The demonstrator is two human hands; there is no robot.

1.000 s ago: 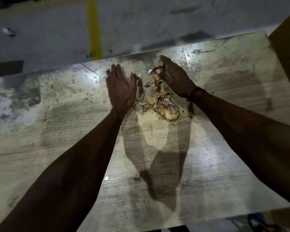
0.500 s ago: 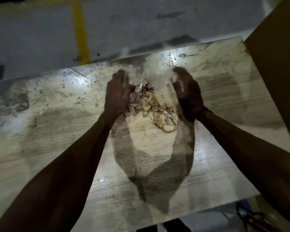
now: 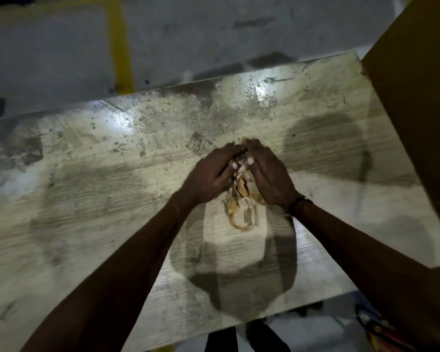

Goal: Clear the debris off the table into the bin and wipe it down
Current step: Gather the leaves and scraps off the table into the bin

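A small heap of debris [image 3: 239, 208], tan peels and pale scraps with a looped strip trailing toward me, lies on the worn, stained table [image 3: 87, 199] right of centre. My left hand [image 3: 210, 175] and my right hand [image 3: 268, 174] are cupped against each other over the heap's far part. Their fingertips meet at the top, the fingers curl round the scraps and both thumbs press in on them. The looped strip sticks out below my palms on the tabletop. A dark band sits on my right wrist. No bin can be made out for certain.
A big brown flat-sided thing [image 3: 417, 97], perhaps a box, rises at the table's right end. Grey floor with a yellow line [image 3: 120, 47] lies beyond the far edge. Past the near edge I see dark shoes [image 3: 239, 336] and a colourful object [image 3: 376, 326].
My hands, spread flat on either side of the scraps a second ago, have swept inward and toward me, bunching the debris, and now close together over it.
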